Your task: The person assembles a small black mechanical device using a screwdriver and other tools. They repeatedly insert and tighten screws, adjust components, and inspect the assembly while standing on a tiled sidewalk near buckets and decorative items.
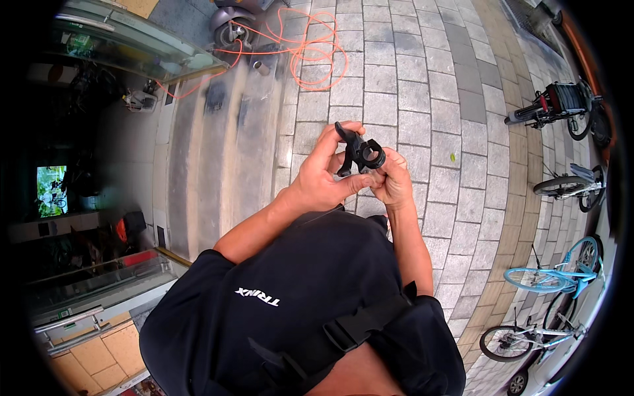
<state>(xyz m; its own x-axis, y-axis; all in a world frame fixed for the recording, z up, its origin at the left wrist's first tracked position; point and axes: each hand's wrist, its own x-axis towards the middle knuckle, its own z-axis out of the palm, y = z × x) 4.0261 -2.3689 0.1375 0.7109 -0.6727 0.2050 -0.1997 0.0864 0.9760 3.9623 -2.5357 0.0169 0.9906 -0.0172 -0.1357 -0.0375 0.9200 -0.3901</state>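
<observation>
Both my hands are raised in front of my chest over the pavement. Between them is a black bicycle shift lever with a round clamp ring on its right side and a long lever pointing up and left. My left hand is closed round its left side, with the thumb reaching under it toward the ring. My right hand pinches at the lower right, beside the ring. The fingertips of the right hand are partly hidden, so any small part between them cannot be made out.
Steps lead left to a dark shop doorway with a glass door. An orange hose lies coiled ahead, near a scooter wheel. Along the right stand several bicycles, including a light blue bicycle, and parked cars.
</observation>
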